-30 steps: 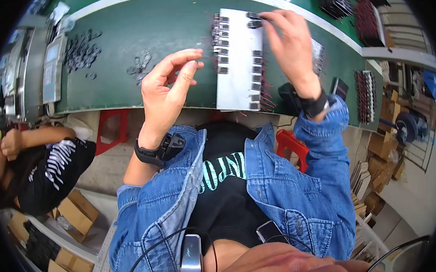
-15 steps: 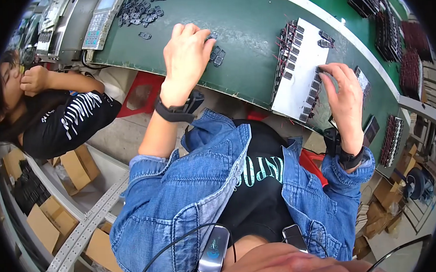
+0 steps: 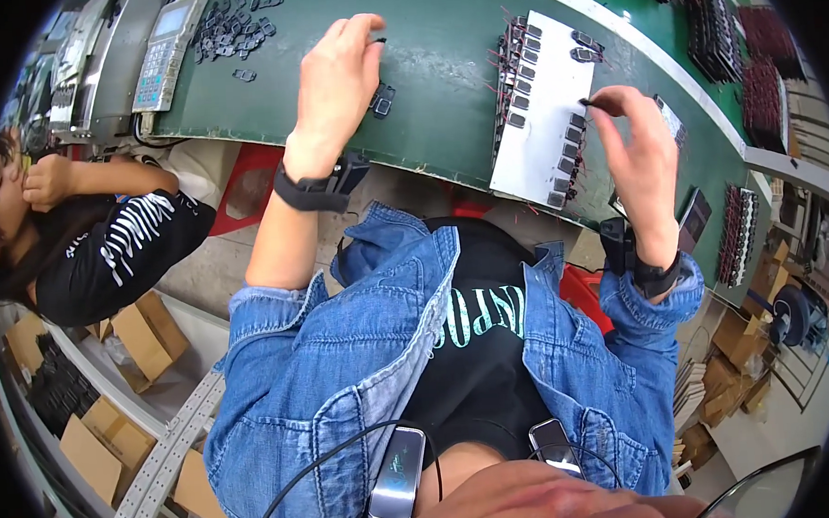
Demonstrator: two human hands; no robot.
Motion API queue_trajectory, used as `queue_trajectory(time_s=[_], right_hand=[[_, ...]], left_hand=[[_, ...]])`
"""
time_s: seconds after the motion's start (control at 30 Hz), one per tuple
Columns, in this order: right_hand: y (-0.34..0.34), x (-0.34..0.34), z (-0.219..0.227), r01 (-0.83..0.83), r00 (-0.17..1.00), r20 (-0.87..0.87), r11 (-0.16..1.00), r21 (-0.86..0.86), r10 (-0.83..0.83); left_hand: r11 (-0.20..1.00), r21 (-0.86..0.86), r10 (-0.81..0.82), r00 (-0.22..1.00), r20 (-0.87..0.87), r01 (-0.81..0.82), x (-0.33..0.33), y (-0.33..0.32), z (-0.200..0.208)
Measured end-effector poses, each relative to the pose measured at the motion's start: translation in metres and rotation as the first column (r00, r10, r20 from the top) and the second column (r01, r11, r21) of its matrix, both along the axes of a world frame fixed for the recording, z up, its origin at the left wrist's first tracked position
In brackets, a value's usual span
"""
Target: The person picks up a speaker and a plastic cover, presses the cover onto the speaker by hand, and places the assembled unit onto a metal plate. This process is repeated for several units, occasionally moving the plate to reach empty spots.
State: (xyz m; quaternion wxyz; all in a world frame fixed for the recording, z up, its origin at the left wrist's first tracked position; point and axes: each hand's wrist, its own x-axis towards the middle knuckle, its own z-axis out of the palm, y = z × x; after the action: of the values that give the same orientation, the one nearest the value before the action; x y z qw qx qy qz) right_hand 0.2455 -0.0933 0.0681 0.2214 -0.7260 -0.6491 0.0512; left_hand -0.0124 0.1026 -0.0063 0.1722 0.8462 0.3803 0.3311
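My left hand (image 3: 335, 85) is over the green table, its fingers closed in a pinch. A dark bit of a small black part (image 3: 381, 40) shows at its fingertips; the rest is hidden. Two small black frame-shaped parts (image 3: 384, 101) lie just beside that hand, partly covered by it. A white board (image 3: 542, 97) carries small black rectangular modules with red wires along both long edges. At its right edge, my right hand (image 3: 641, 149) pinches a small black module (image 3: 585, 103) between thumb and fingers, above the right-hand row (image 3: 572, 136).
A heap of black parts (image 3: 234, 32) lies at the far left by a grey keypad device (image 3: 167, 51). Two modules (image 3: 586, 45) rest beyond the board. Stacked wired trays (image 3: 713, 51) stand far right. A co-worker (image 3: 104, 228) sits at the left.
The whole view has shifted a little, so the table things sit further left. My left hand has drawn off the black parts beside it; my right hand has lifted slightly from the board's row.
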Motion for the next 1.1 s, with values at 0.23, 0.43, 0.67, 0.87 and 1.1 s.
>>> queue_trajectory(time_s=[0.23,0.43,0.67,0.87,1.1], right_hand=[[-0.009,-0.061,0.015,0.161,0.762,-0.647,0.959,0.233,0.029],[0.004,-0.067,-0.006,0.287,0.643,-0.762,0.945,0.159,-0.068],[0.000,-0.052,-0.019,0.275,0.606,-0.792,0.954,0.122,-0.074],[0.000,-0.048,-0.014,0.251,0.721,-0.689,0.955,0.159,-0.075],[-0.001,-0.043,0.002,0.155,0.707,-0.697,0.988,-0.012,-0.120]], left_hand=[[0.694,-0.546,0.053,0.723,0.689,0.469,0.045,-0.063,0.044],[0.435,-0.638,0.082,0.677,0.731,0.636,0.064,-0.093,0.046],[0.328,-0.671,0.017,0.706,0.708,0.665,0.065,-0.098,0.044],[0.357,-0.658,-0.001,0.704,0.710,0.663,0.066,-0.101,0.038],[0.413,-0.650,-0.069,0.734,0.676,0.638,0.067,-0.104,0.036]])
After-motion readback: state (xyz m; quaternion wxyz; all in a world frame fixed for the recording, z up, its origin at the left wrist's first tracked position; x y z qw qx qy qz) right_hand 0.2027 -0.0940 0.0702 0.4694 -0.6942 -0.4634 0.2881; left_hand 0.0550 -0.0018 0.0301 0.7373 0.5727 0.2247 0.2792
